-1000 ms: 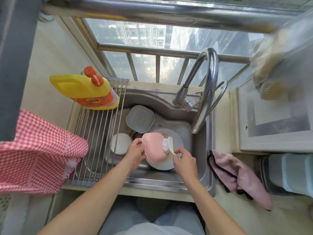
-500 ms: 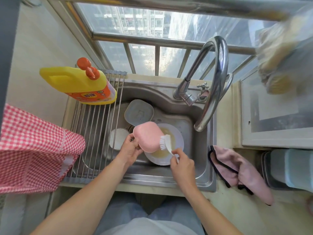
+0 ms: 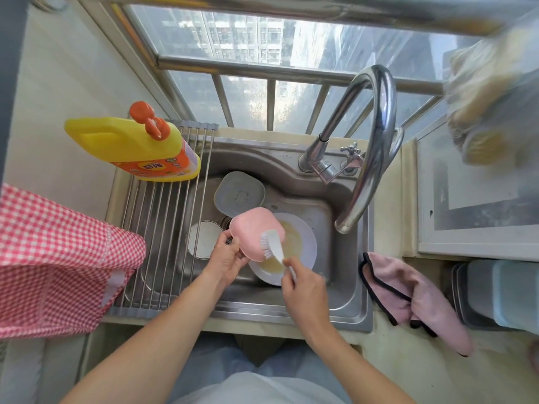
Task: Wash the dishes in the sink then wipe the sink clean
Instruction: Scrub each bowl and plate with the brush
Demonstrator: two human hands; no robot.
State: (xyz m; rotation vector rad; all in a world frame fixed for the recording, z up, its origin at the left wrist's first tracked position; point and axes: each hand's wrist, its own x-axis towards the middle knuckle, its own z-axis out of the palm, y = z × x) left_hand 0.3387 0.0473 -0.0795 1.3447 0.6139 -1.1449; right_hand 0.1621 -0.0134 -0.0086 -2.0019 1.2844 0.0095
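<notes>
Where the red checked cloth [image 3: 58, 258] hangs at the far left, a yellow soap bottle [image 3: 131, 147] with an orange pump lies on its side over the far end of a wire drying rack [image 3: 163, 237], its base toward the sink. Under the rack's bars a small white bowl [image 3: 204, 239] sits in the steel sink [image 3: 344, 275], and a grey square dish [image 3: 239, 193] lies behind it against the back wall. The left hand [image 3: 226, 262] grips the near left edge of a pink dish [image 3: 253, 233], rounded and square, tilted up on edge with its pale underside facing the brush. Its long axis seems to run from near left to far right, though the wide lens makes that hard to judge. A white brush [image 3: 272, 244] has its bristles against the pink dish; its handle slopes down and right into the right hand [image 3: 304, 290], whose fingers pinch the end. Beneath both lies a white plate [image 3: 303, 246] flat on the sink floor, holding a film of yellowish water. The curved tap [image 3: 370, 147] arches over the right side of the basin, spout pointing down. A pink cloth [image 3: 414, 304] with dark trim is draped on the surface just right of the sink.
</notes>
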